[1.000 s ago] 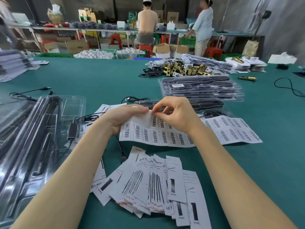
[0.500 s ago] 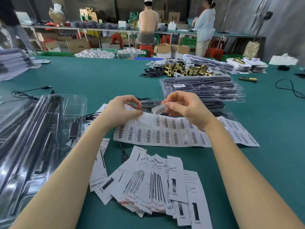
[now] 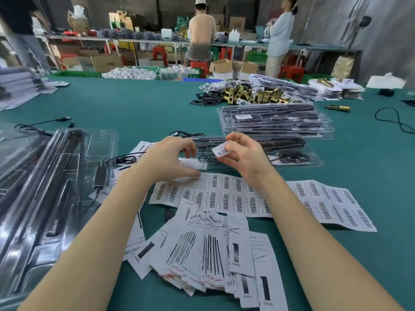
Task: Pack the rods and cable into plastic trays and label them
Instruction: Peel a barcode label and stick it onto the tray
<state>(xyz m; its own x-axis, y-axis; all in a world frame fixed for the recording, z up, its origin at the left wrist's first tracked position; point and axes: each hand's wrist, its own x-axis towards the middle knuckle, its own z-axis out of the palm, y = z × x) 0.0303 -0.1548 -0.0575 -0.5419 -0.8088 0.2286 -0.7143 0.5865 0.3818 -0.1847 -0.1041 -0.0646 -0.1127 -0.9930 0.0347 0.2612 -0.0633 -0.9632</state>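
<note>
Sticker [image 3: 221,151] pinched between thumb and fingers of right hand [image 3: 243,157], lifted clear of label sheet [image 3: 224,196] and hovering just over near edge of packed tray [image 3: 292,153]; left hand [image 3: 170,160] loosely curled, gripping nothing, fingertips pressing down on sheet's upper left part. Likely slip-ups from here: sticker curling back and sticking to fingers or itself, or landing crooked or wrinkled on glossy tray lid if pressed down from one corner too fast; sheet sliding on green table [image 3: 134,104] once left hand lets go. Tray lying flat just beyond both hands, long axis running left to right, rods inside parallel to it, coiled cable toward right end. Sticker's long side tilted slightly, barcode face toward camera
</note>
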